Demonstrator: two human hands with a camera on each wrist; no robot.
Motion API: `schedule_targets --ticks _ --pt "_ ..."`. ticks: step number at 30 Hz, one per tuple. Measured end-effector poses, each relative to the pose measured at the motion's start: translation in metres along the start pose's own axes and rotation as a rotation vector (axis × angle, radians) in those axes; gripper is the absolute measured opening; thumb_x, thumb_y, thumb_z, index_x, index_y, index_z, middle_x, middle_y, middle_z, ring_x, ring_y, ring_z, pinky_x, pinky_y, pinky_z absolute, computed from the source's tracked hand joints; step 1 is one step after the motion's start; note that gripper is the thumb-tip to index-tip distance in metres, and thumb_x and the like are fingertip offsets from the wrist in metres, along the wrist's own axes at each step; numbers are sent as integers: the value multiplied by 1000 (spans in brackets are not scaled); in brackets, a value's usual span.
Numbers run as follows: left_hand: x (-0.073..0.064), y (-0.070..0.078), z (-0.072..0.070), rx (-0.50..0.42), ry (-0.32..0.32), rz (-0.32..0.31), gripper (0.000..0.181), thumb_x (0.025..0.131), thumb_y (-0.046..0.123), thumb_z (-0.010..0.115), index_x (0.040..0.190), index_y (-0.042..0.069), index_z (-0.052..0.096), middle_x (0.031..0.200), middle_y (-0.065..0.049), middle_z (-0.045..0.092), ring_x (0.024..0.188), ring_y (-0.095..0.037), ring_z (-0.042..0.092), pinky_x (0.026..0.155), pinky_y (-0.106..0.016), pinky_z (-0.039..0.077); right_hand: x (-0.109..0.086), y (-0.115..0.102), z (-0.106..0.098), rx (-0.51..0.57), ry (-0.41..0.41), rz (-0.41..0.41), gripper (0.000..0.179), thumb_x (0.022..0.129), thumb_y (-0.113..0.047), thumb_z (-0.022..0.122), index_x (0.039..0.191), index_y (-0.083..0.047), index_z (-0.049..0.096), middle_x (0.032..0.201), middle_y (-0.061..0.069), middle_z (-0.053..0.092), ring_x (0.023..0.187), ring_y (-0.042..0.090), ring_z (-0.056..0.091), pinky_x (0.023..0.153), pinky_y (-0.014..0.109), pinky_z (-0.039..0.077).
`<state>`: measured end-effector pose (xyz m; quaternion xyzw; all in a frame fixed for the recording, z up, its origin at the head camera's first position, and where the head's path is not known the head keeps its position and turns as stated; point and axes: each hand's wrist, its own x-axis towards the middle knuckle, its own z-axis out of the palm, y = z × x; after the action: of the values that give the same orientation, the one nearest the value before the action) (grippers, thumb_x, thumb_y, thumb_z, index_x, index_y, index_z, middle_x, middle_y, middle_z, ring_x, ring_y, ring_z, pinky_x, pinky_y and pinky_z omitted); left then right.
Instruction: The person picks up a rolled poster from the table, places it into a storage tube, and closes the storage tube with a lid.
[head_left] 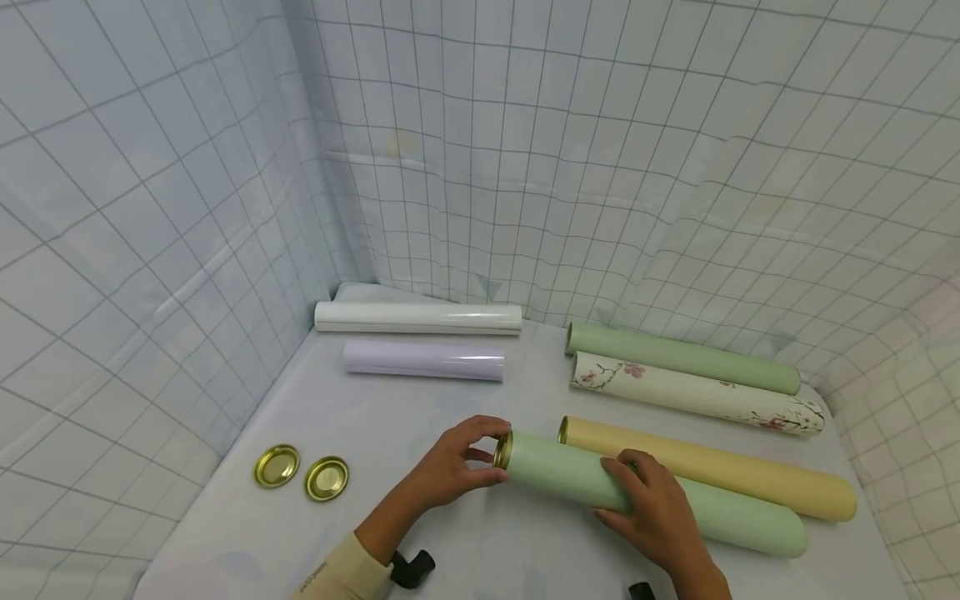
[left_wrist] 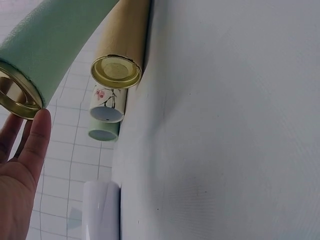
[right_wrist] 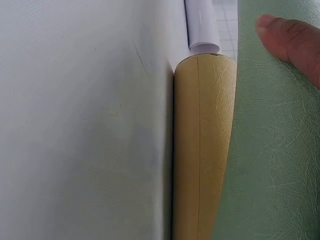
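Observation:
My right hand (head_left: 648, 508) grips a long pale green cardboard tube (head_left: 551, 467) around its middle, thumb on the near side and fingers over the top. In the right wrist view, a digit (right_wrist: 295, 42) presses on its textured surface. The tube's left end carries a gold metal lid (head_left: 503, 451). My left hand (head_left: 450, 467) pinches that end, thumb low and index finger high at the rim. From the left wrist, fingertips (left_wrist: 41, 120) touch the lid's edge. A yellow tube (head_left: 697, 458) with its own gold lid (left_wrist: 116, 71) lies just behind.
Two loose gold lids (head_left: 277, 466) lie on the left of the white table. Behind are a white roll (head_left: 416, 318) and a lilac roll (head_left: 423, 361). A floral tube (head_left: 690, 394) and another green tube (head_left: 682, 357) lie back right. Gridded cloth walls (head_left: 525, 150) enclose the table.

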<state>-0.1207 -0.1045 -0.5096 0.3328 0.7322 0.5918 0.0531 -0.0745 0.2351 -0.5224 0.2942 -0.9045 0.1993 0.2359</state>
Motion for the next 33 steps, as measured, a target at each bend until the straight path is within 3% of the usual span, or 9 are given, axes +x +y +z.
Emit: schedule_targets --ticks 8,14,20,28,33 --pt "0 1 1 -9 8 -44 58 85 17 79 137 9 54 137 -6 53 121 -25 55 87 -33 56 1 -1 0 -6 -1 -10 77 59 -40 94 123 -9 65 113 8 58 98 25 58 77 45 49" --pt "-1 2 3 -29 19 -53 57 85 15 79 136 9 55 136 -10 54 121 -28 55 87 -36 57 1 -3 -1 -13 -1 -14 78 56 -36 96 122 -8 65 113 9 58 98 26 58 78 45 49" --pt "-2 4 5 -34 25 -105 59 83 17 80 136 8 56 136 -3 54 122 -25 54 88 -32 56 1 -3 -2 -8 -13 -15 80 52 -31 97 122 -8 65 114 10 58 100 27 57 81 45 47" --pt "-3 10 5 -12 39 -109 58 82 21 82 135 11 58 135 1 55 121 -25 56 84 -30 57 5 -7 -3 -75 -44 -20 91 54 -35 95 134 -10 59 120 11 60 105 31 60 82 50 50" --pt "-7 13 3 -4 -14 -107 60 86 22 78 140 12 54 140 -5 51 125 -26 53 87 -33 56 4 -9 -1 -113 -23 -32 90 54 -41 94 132 -9 61 117 7 64 102 30 63 82 48 51"
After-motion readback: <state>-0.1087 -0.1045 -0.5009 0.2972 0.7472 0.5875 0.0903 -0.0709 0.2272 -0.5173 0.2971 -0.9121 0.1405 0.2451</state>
